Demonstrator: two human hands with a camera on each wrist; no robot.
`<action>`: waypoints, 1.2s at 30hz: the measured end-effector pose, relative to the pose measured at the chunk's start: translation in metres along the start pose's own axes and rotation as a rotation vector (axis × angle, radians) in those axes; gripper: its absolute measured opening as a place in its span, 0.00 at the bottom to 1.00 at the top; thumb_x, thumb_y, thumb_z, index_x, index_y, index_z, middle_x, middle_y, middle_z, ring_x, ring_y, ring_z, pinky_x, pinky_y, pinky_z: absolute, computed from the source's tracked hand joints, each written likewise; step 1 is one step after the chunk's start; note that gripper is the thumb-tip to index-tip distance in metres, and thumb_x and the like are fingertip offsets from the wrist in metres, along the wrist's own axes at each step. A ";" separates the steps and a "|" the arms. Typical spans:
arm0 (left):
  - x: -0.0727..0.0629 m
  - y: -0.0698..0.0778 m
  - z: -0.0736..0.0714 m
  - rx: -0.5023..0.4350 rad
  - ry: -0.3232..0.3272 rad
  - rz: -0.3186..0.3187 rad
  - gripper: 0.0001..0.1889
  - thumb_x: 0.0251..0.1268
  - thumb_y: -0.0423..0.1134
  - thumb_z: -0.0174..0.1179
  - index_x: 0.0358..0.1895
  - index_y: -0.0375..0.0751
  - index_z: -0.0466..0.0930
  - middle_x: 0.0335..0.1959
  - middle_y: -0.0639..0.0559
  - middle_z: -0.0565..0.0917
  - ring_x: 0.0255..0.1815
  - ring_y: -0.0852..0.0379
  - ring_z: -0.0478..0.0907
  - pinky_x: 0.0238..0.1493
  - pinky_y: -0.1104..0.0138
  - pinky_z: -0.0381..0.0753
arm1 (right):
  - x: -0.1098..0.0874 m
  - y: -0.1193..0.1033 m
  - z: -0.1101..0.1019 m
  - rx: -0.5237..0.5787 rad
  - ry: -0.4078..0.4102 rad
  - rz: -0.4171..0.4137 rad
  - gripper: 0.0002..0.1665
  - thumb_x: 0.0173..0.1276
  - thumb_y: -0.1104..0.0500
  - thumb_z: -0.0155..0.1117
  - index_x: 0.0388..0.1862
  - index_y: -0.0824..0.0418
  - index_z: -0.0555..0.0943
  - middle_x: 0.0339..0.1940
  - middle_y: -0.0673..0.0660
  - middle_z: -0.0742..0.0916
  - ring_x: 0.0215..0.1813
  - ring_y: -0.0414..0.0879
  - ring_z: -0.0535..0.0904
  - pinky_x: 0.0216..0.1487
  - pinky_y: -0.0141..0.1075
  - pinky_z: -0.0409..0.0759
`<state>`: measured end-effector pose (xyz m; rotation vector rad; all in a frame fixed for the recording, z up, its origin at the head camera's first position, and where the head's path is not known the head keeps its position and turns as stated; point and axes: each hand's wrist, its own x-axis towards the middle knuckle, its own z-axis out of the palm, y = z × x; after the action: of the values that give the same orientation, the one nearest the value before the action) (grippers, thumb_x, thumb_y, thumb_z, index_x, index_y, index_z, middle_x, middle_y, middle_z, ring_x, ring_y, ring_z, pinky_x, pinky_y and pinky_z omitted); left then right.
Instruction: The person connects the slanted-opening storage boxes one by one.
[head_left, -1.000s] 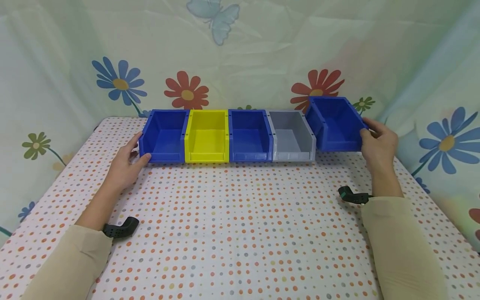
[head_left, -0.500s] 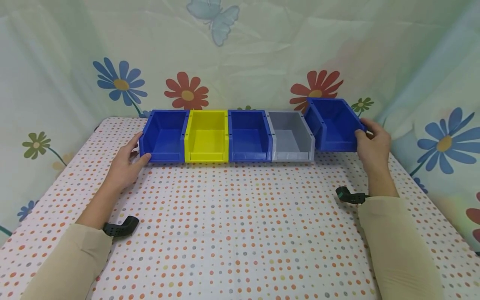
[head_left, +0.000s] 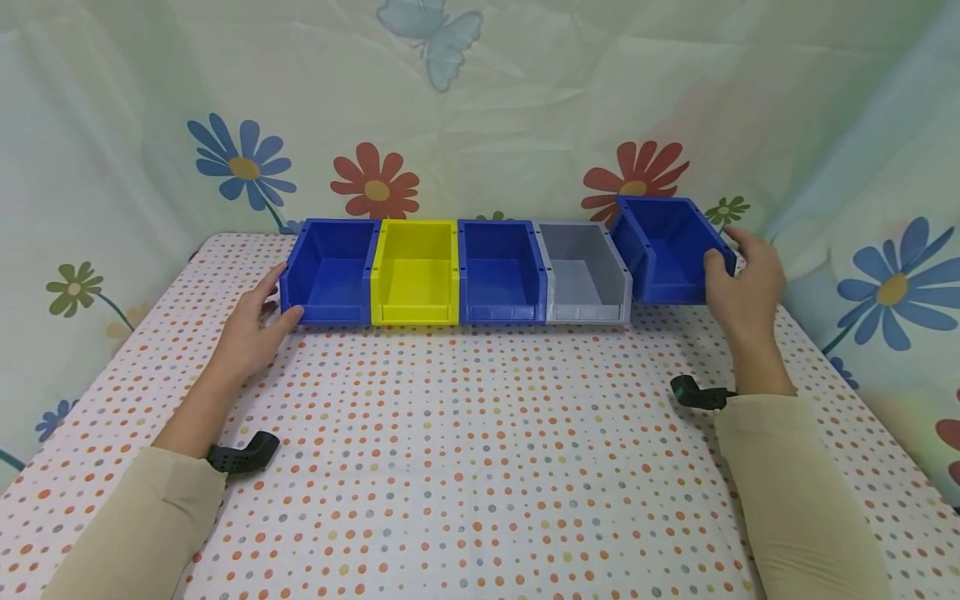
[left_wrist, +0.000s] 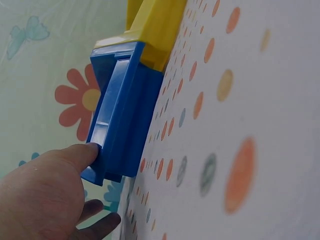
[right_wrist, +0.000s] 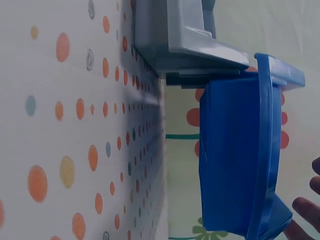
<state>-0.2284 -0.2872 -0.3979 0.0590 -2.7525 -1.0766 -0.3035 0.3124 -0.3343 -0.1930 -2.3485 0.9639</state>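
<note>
Several plastic storage bins stand side by side in a row: a blue bin at the left end, then a yellow bin, another blue bin and a grey bin. At the right end, one more blue bin sits raised and slightly turned against the grey bin's side. My left hand grips the left-end bin's front corner, thumb on its front edge and fingers along the outer wall. My right hand is beside the raised bin, its thumb overlapping the outer side. In the right wrist view those fingers spread loosely near the bin.
The bins rest along the far part of a table with a dotted cloth. Close behind hangs a flower-printed curtain, which also encloses both sides. Black wrist devices sit on both arms.
The right hand's thumb and fingers have loosened from the raised blue bin and spread apart. That bin shifted slightly left, then stays nearly in place. The left hand has not moved.
</note>
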 end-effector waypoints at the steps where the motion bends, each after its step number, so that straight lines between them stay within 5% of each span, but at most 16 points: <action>1: 0.000 0.000 0.000 -0.001 0.000 0.000 0.39 0.82 0.51 0.50 0.86 0.58 0.40 0.81 0.27 0.55 0.77 0.23 0.60 0.76 0.32 0.63 | -0.001 -0.002 0.000 -0.006 0.000 -0.032 0.30 0.79 0.54 0.51 0.77 0.58 0.72 0.77 0.63 0.74 0.80 0.59 0.66 0.83 0.55 0.60; 18: 0.000 0.002 0.000 -0.002 0.000 -0.005 0.39 0.82 0.50 0.51 0.86 0.58 0.40 0.81 0.28 0.55 0.77 0.24 0.61 0.75 0.33 0.63 | -0.011 -0.010 0.010 -0.072 -0.071 -0.309 0.29 0.75 0.54 0.56 0.73 0.62 0.76 0.74 0.68 0.76 0.79 0.65 0.64 0.82 0.63 0.58; 25: 0.000 0.004 -0.001 -0.003 0.001 -0.010 0.39 0.82 0.49 0.51 0.86 0.59 0.40 0.81 0.28 0.55 0.77 0.24 0.61 0.76 0.33 0.63 | -0.013 -0.015 0.014 -0.101 -0.198 -0.393 0.33 0.75 0.52 0.56 0.76 0.61 0.72 0.78 0.67 0.72 0.81 0.67 0.60 0.81 0.69 0.56; 36: -0.002 0.006 -0.001 0.008 -0.002 -0.017 0.39 0.82 0.50 0.51 0.86 0.60 0.40 0.81 0.28 0.56 0.77 0.24 0.62 0.75 0.32 0.63 | -0.020 -0.020 0.023 -0.117 -0.347 -0.447 0.35 0.76 0.58 0.58 0.80 0.60 0.68 0.81 0.63 0.70 0.78 0.68 0.67 0.70 0.68 0.72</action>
<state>-0.2266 -0.2836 -0.3937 0.0828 -2.7630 -1.0700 -0.2983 0.2767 -0.3432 0.4740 -2.5978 0.6794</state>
